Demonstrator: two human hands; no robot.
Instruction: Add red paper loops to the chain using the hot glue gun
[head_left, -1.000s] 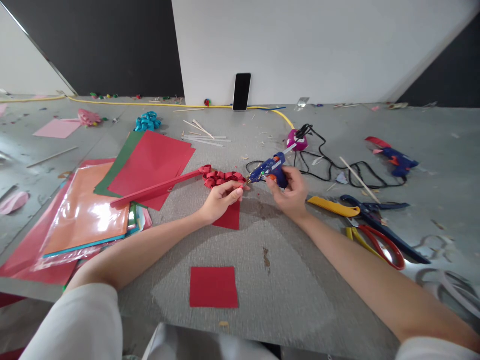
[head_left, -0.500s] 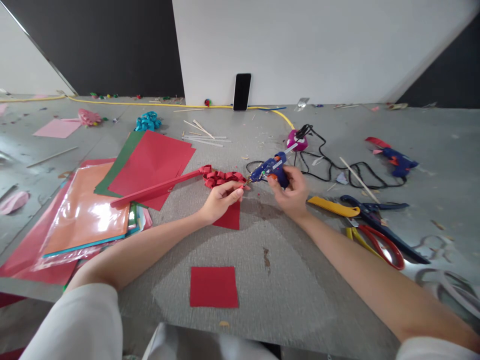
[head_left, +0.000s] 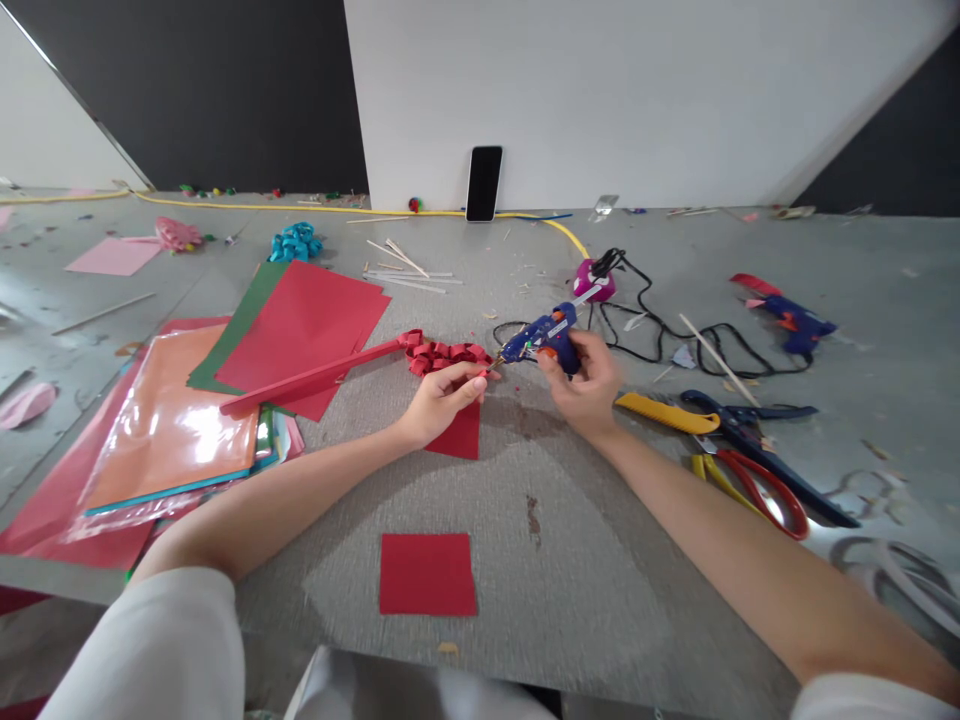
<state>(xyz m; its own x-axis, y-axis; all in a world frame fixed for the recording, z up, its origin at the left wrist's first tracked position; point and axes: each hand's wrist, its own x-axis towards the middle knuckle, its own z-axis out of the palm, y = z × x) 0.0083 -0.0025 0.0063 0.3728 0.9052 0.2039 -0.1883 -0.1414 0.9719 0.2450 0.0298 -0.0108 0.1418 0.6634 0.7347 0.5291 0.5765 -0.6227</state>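
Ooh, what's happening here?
A person's right hand holds a blue glue gun, its tip close to what looks like a red paper end pinched in the left hand. Curly red paper is beyond that hand. A red square lies nearer the camera, and another glue gun rests over to the right.

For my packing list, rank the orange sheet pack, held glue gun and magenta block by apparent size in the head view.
1. Orange sheet pack
2. Glue gun, partly covered by the right hand
3. Magenta block

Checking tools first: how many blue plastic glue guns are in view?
2: one blue plastic glue gun in the right hand, the other glue gun farther right on the grey table.
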